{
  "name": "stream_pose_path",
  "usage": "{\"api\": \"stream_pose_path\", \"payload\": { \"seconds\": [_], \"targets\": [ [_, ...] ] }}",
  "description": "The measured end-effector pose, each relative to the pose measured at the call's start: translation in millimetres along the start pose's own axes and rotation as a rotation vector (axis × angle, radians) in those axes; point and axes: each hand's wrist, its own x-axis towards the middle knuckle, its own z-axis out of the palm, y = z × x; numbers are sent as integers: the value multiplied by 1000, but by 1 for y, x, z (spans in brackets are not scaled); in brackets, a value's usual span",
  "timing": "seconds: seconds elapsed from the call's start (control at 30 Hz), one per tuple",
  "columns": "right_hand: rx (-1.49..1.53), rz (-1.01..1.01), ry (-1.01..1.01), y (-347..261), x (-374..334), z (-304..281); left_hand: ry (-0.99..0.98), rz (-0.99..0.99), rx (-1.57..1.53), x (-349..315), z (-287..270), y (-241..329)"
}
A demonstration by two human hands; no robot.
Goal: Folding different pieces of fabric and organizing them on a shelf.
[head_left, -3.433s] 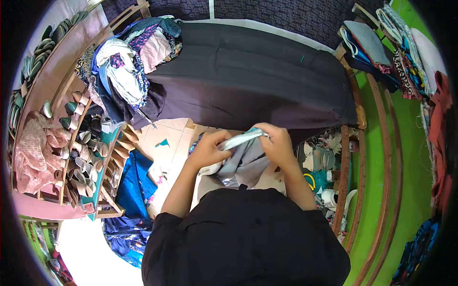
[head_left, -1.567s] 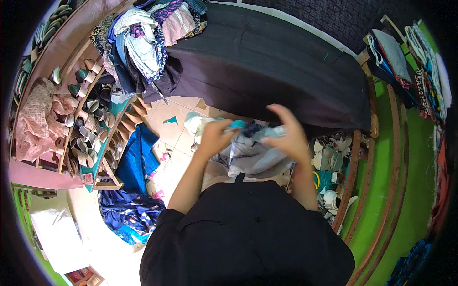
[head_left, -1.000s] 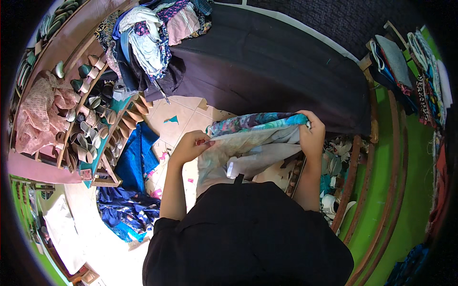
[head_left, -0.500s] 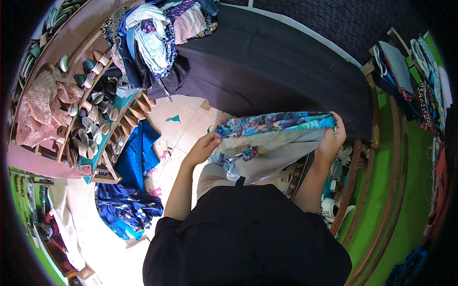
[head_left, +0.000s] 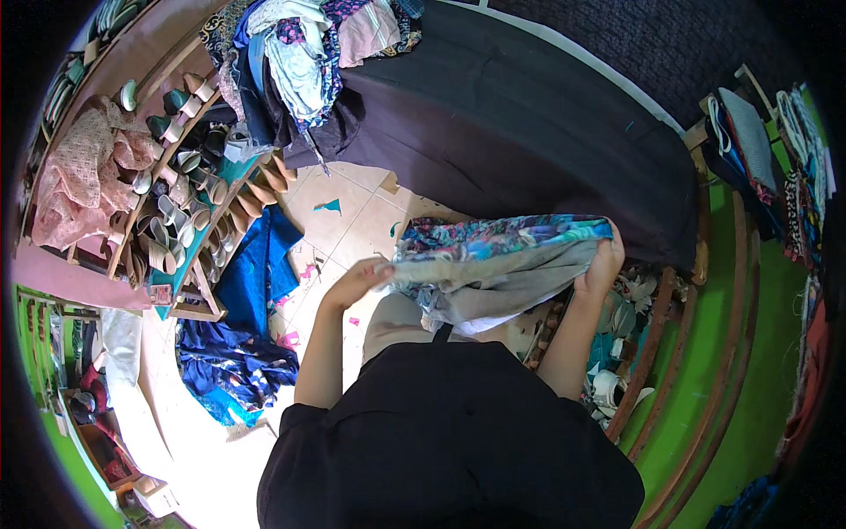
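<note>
Held item: one patterned cloth point(head_left: 520, 273), multicoloured along its upper band and greyish below, raised in front of the lap and spread sideways between two hands. Right hand point(head_left: 603, 264) grasps its right end, thumb on the near face. Left hand point(head_left: 361, 280) is at the left end, fingers bent and blurred; cannot tell whether they pinch the edge or only touch it.

Surroundings: a table point(head_left: 529, 132) draped in black stands just beyond the cloth and closes off the far side; the cloth's upper right corner overlaps the drape in view. A heap of clothes point(head_left: 295, 62) hangs over the table's left end. A shoe rack point(head_left: 194, 273) bounds the left side, with a pink lacy cloth point(head_left: 79, 176) draped at its outer edge. On the right, wooden rails point(head_left: 643, 353) run beside a jumbled heap of scraps point(head_left: 608, 383), partly hidden by the right forearm.

Count: black-draped table, 1; pink lacy cloth, 1; rails, 4 visible; on the floor, 1 plain blue cloth point(head_left: 256, 273), 1 dark blue printed cloth point(head_left: 233, 357) and 1 larger teal scrap point(head_left: 329, 207). Pink scraps point(head_left: 288, 339): several. Shoes point(head_left: 172, 212): many, overlapping, exact number unreadable.
</note>
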Motion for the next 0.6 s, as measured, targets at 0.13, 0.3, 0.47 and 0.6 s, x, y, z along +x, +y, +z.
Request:
{"api": "stream_pose_path", "payload": {
  "seconds": [0.13,0.3,0.47,0.6],
  "targets": [
    [-378,47,-150,28,3,0,430,88,-624,3,-14,5],
    [-178,406,-108,58,-6,-6,546,30,-714,2,-14,36],
    [-6,550,-506,40,-29,29,273,127,-205,5,32,75],
    [127,623,-803,18,-51,69,159,233,-183,8,62,103]
  ]
}}
